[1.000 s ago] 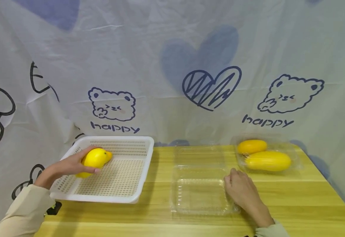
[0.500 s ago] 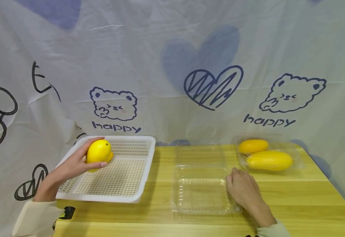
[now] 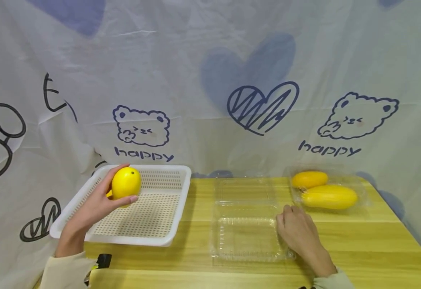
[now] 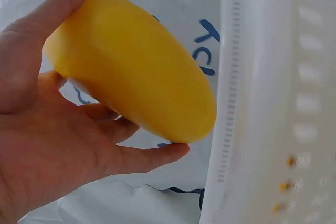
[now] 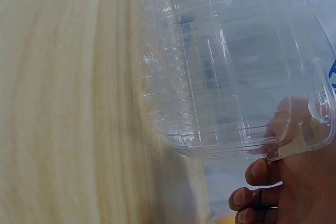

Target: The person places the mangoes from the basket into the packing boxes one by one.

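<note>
My left hand (image 3: 100, 200) holds a smooth yellow oblong fruit (image 3: 126, 182) above the left part of a white plastic basket (image 3: 185, 192). The fruit's end with a small dark spot shows in the head view. In the left wrist view its long side (image 4: 134, 66) lies between the thumb and the spread fingers, beside the basket wall (image 4: 231, 87). My right hand (image 3: 300, 230) pinches the right edge of a clear plastic clamshell box (image 3: 248, 239), whose lid is folded back. Through the plastic the thumb (image 5: 286, 116) shows in the right wrist view.
Another clear box (image 3: 362, 196) at the back right holds two yellow oblong fruits (image 3: 328, 196), one smaller and more orange. Wooden table (image 3: 376, 237) lies under everything. A printed pale cloth (image 3: 203, 132) hangs behind its back edge.
My left hand has raised the fruit slightly and shifted it right, turning its spotted end more toward the head view. The right hand keeps its grip on the box.
</note>
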{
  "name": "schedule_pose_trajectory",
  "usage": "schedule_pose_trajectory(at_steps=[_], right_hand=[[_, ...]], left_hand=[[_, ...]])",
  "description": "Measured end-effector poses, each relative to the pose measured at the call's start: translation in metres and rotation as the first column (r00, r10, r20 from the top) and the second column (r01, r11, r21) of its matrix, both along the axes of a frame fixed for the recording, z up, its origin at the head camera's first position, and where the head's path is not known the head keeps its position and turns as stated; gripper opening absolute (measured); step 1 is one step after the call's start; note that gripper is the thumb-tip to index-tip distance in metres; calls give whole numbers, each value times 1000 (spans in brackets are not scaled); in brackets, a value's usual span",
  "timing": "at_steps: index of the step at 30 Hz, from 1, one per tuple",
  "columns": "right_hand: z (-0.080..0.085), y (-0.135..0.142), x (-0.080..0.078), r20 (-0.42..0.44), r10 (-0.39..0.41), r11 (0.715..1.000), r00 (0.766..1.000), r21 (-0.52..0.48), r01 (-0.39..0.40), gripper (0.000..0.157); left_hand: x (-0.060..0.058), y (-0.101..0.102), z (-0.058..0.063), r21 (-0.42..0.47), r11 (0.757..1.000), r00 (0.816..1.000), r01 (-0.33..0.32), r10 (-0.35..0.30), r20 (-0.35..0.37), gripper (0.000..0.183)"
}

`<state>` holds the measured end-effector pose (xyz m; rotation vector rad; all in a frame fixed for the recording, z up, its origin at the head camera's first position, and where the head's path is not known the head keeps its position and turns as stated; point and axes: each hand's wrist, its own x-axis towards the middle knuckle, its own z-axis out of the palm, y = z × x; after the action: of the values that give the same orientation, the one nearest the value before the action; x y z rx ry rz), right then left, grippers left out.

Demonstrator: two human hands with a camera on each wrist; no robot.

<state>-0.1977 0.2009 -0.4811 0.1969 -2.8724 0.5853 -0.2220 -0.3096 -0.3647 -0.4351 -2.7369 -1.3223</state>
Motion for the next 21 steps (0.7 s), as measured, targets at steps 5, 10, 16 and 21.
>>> schedule_pose_trajectory(at_steps=[5, 10, 16, 21], right_hand=[[-2, 1, 0, 7, 0, 1000, 1000, -8, 0, 27], [-3, 0, -1, -1, 10, 1000, 1000, -22, -10, 28], [-3, 0, -2, 21, 11, 1000, 1000, -10, -11, 26], [-2, 2, -1, 19, 12, 1000, 1000, -4, -11, 25]], left_hand=[[3, 6, 3, 72, 997, 1000, -18, 19, -7, 93], [9, 12, 7, 121, 992, 999, -39, 43, -28, 93], [17, 22, 11, 215, 973, 995, -84, 93, -31, 80], [16, 31, 9, 350, 935, 992, -63, 96, -79, 67]])
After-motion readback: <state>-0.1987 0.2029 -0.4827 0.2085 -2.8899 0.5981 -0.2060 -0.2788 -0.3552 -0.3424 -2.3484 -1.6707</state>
